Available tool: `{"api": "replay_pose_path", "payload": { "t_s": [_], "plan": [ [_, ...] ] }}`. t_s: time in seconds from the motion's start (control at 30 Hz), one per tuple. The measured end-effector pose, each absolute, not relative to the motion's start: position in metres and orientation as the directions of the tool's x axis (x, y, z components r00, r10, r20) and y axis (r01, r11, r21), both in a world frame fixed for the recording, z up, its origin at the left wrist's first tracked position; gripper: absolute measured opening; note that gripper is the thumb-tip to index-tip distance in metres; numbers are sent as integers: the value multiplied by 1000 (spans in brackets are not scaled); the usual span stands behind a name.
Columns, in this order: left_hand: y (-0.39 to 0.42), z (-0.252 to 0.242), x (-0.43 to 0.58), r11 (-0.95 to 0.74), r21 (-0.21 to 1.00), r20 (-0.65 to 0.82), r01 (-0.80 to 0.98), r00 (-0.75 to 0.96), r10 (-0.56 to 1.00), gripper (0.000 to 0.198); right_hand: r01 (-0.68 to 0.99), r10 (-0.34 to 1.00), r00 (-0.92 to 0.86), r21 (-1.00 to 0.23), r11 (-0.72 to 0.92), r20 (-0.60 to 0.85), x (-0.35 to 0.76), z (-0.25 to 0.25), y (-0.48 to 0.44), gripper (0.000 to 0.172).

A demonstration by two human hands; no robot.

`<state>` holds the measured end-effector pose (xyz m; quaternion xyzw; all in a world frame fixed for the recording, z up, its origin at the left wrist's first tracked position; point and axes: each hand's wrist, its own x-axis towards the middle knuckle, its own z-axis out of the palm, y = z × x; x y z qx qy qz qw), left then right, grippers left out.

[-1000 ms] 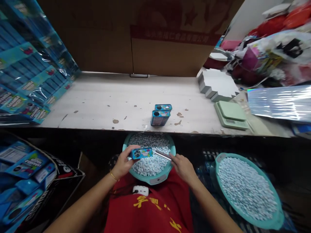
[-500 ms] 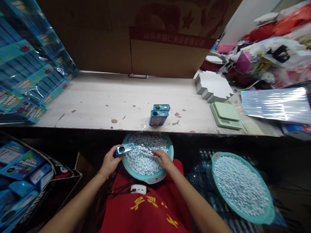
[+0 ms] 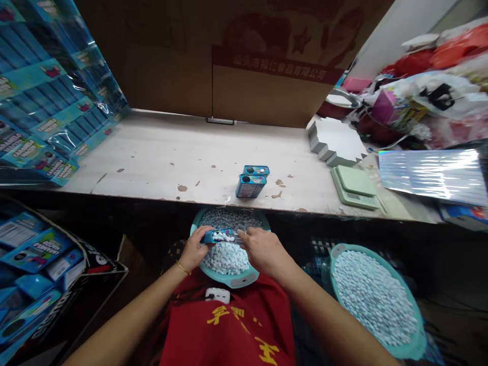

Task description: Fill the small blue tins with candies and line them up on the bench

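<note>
My left hand (image 3: 193, 250) is closed around a small blue candy box (image 3: 209, 236), tilted over a turquoise basin (image 3: 232, 281). My right hand (image 3: 263, 250) grips a small scoop (image 3: 237, 238), its tip meeting the box's end. Small white and pale blue candies (image 3: 223, 236) lie at the box's mouth and in the scoop; where one ends and the other begins I cannot tell. More of these candies fill the basin below both hands. On the table's front part stand two similar blue boxes (image 3: 251, 186), one behind the other.
A second turquoise basin (image 3: 418, 335) of candies stands at right. A green scale (image 3: 356, 187) and stacked white card (image 3: 337, 140) lie on the table (image 3: 152, 152). Wrapped blue boxes (image 3: 49, 101) are stacked at left, above an open carton of blue boxes (image 3: 34, 259). A large cardboard box (image 3: 267, 96) stands behind.
My right hand has lifted the scoop from the candies up to the box's mouth. My left hand has moved right with the box, and candies now show at its end.
</note>
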<state>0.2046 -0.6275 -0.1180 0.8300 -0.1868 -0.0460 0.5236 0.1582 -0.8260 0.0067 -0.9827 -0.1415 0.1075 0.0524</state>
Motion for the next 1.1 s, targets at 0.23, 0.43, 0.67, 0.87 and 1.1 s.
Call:
{"api": "replay_pose_path", "payload": {
  "t_s": [0.23,0.43,0.67,0.87,1.1],
  "plan": [
    [-625,-109,200,-361,894,140,-265,931,-336,32,271,288,948,-128,-954,-135,151,30,-825,30],
    [-662,-59,228,-207,915,246,-345,887,-391,34,52,-75,980,-603,-796,184,173,39,-916,33],
    [-732,-63,282,-75,895,406,-439,873,-271,53,55,-317,908,-829,-557,274,274,11,-925,43],
    [-747,-69,303,-38,944,293,-329,883,-367,93,155,-134,956,-836,-527,261,298,-11,-903,40],
    [-764,-70,373,-43,936,313,-349,884,-348,101,190,-38,963,-772,-606,266,372,-10,-916,38]
  ]
}}
